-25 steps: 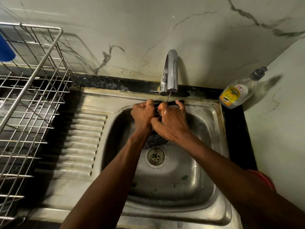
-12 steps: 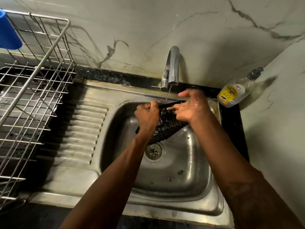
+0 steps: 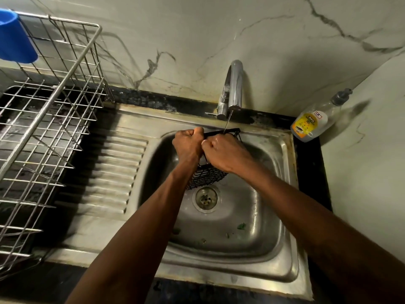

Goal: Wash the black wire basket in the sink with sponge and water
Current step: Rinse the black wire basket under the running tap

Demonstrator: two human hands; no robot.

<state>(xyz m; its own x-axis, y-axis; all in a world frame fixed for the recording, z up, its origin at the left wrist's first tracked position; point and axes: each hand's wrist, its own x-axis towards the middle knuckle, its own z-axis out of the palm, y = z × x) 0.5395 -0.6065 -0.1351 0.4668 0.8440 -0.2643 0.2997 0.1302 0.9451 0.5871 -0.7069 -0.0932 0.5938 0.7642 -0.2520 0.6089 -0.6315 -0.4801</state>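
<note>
Basket (image 3: 208,177): black wire, held over the far half of the sink (image 3: 276,218), just beyond the drain (image 3: 206,197). It is tilted, its far rim high under the tap (image 3: 235,84) and its mesh bottom low toward the drain. I cannot tell whether it touches the basin.

Left hand (image 3: 188,146): closed in a fist round the basket's upper rim at the left end, knuckles up.

Right hand (image 3: 224,153): fingers curled down onto the basket just beside the left hand, the two touching. It covers most of the frame and grips it. What lies under the fingers is hidden.

Water (image 3: 227,123): a thin stream from the tap, meeting the far rim bar of the basket.

Sink floor: wet steel, with a few green scraps (image 3: 241,226) near the right of the drain.

Drainboard (image 3: 114,172): ribbed, left of the basin.

Rack (image 3: 54,106): large steel wire, far left, standing partly over the drainboard. A blue cup (image 3: 15,38) hangs at its far left corner.

Bottle (image 3: 311,121): clear with a yellow label and a grey pump, on the black tabletop (image 3: 306,163) at the sink's far right corner, leaning against the marble wall (image 3: 285,40).
</note>
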